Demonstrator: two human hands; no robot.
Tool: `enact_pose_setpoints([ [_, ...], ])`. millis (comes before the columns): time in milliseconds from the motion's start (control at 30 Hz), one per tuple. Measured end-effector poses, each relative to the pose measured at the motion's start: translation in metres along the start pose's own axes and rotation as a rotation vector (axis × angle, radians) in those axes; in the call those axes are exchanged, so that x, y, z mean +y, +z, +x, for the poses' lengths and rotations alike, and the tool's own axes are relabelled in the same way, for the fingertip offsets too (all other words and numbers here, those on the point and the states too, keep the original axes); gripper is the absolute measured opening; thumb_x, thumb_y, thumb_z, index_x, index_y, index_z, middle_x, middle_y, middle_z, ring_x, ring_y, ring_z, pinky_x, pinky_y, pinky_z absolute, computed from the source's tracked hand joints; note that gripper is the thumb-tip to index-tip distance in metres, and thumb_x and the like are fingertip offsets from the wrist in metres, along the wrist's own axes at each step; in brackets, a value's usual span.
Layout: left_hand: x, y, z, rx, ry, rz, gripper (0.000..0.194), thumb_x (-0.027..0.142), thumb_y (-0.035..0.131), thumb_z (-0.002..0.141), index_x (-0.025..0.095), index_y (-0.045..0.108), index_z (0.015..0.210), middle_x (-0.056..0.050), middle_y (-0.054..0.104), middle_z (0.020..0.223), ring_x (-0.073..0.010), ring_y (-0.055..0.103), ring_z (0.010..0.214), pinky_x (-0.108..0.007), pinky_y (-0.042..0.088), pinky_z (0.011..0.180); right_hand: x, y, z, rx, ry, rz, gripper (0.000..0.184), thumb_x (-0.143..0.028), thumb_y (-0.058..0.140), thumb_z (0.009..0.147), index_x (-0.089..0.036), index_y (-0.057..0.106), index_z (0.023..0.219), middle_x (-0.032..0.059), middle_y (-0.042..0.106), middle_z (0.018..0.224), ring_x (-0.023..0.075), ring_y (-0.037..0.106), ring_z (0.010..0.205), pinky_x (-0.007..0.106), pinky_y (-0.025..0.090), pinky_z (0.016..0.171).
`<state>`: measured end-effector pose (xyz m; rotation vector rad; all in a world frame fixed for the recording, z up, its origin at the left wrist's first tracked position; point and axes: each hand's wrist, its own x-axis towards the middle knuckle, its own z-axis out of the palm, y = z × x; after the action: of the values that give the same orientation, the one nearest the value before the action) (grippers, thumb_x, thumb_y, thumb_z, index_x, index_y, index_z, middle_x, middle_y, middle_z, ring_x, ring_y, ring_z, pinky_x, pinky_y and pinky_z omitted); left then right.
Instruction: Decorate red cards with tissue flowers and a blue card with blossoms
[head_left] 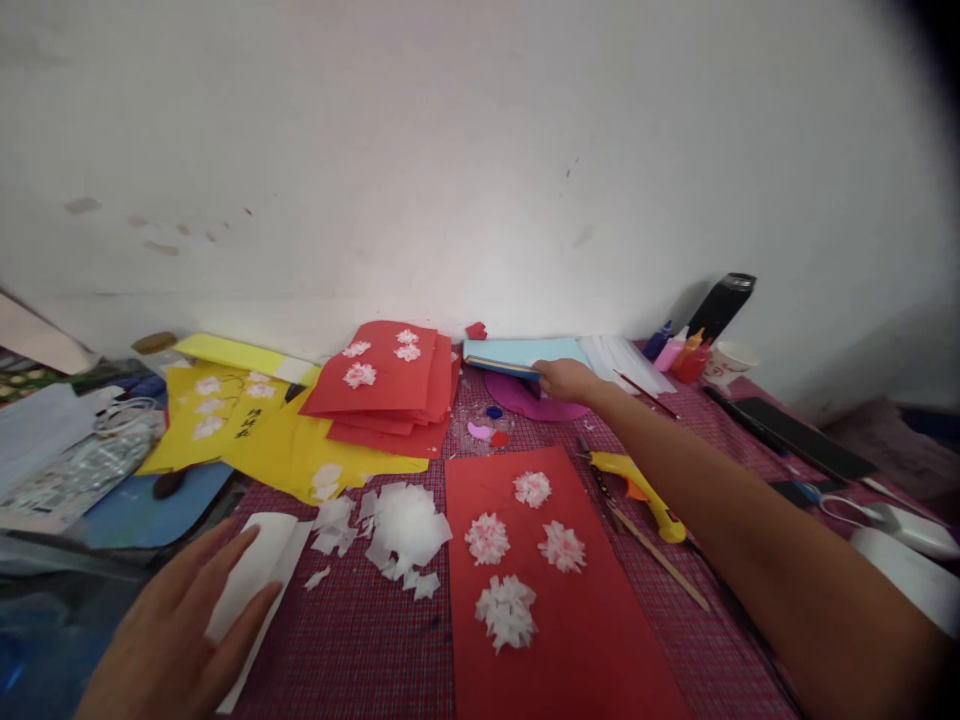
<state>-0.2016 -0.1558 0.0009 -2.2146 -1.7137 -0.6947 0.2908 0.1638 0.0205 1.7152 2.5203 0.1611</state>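
Note:
My left hand (pixel 184 630) lies over a folded piece of white paper (pixel 262 560), thumb and fingers apart. At the back of the table, my right hand (pixel 562 382) grips the front right corner of a light blue book (pixel 517 352); its fingertips are partly hidden. Under that corner shows a purple disc (pixel 551 405). A red sheet (pixel 525 630) lies in front of me, bearing several crumpled-paper flowers; one white flower (pixel 507 612) is nearest me, the others pink-tinged. Beside the sheet is a pile of small white paper pieces (pixel 409 525).
Red cards (pixel 382 370) and yellow sheets (pixel 277 450) are stacked at the back left. Right of the red sheet lie a yellow glue gun (pixel 645 495) and a wooden stick (pixel 664 560). Paint bottles (pixel 671 350), a black flask (pixel 720 305) and a paper cup (pixel 729 362) stand by the wall.

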Motion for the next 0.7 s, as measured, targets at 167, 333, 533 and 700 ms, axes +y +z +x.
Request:
enact_pose_setpoints([
  [167, 0.109, 0.026, 0.119, -0.189, 0.317, -0.092, 0.029, 0.031, 0.047, 0.096, 0.023, 0.059, 0.121, -0.008, 0.067, 0.117, -0.0229, 0.063, 0.107, -0.040, 0.051, 0.094, 0.006, -0.007, 0.000, 0.026, 0.005, 0.028, 0.035, -0.028, 0.038, 0.094, -0.015, 0.059, 0.120, 0.0165, 0.072, 0.104, 0.0280, 0.067, 0.092, 0.032, 0.042, 0.073],
  [333, 0.209, 0.127, 0.239, -0.356, 0.461, -0.106, 0.030, 0.013, 0.044, 0.093, 0.019, 0.061, 0.117, -0.010, 0.066, 0.113, -0.0203, 0.064, 0.101, -0.031, 0.052, 0.085, 0.013, -0.016, 0.001, 0.054, 0.007, 0.033, 0.034, -0.025, 0.036, 0.096, -0.014, 0.058, 0.120, 0.0169, 0.071, 0.108, 0.0269, 0.066, 0.095, 0.031, 0.041, 0.076],
  [533, 0.259, 0.208, 0.311, -0.406, 0.461, -0.003, 0.028, 0.005, 0.042, 0.091, 0.006, 0.066, 0.105, -0.020, 0.067, 0.102, -0.0258, 0.066, 0.096, -0.036, 0.051, 0.080, 0.013, -0.016, 0.006, 0.039, -0.001, 0.017, 0.032, -0.025, 0.037, 0.095, -0.014, 0.058, 0.118, 0.0162, 0.071, 0.107, 0.0259, 0.066, 0.096, 0.030, 0.041, 0.076],
  [700, 0.256, 0.212, 0.314, -0.406, 0.532, 0.002, 0.027, 0.006, 0.042, 0.092, 0.005, 0.065, 0.106, -0.022, 0.067, 0.103, -0.0261, 0.064, 0.101, -0.039, 0.049, 0.087, 0.014, -0.014, 0.009, 0.037, 0.000, 0.026, 0.032, -0.025, 0.036, 0.096, -0.014, 0.058, 0.117, 0.0162, 0.071, 0.108, 0.0262, 0.066, 0.097, 0.030, 0.041, 0.077],
])
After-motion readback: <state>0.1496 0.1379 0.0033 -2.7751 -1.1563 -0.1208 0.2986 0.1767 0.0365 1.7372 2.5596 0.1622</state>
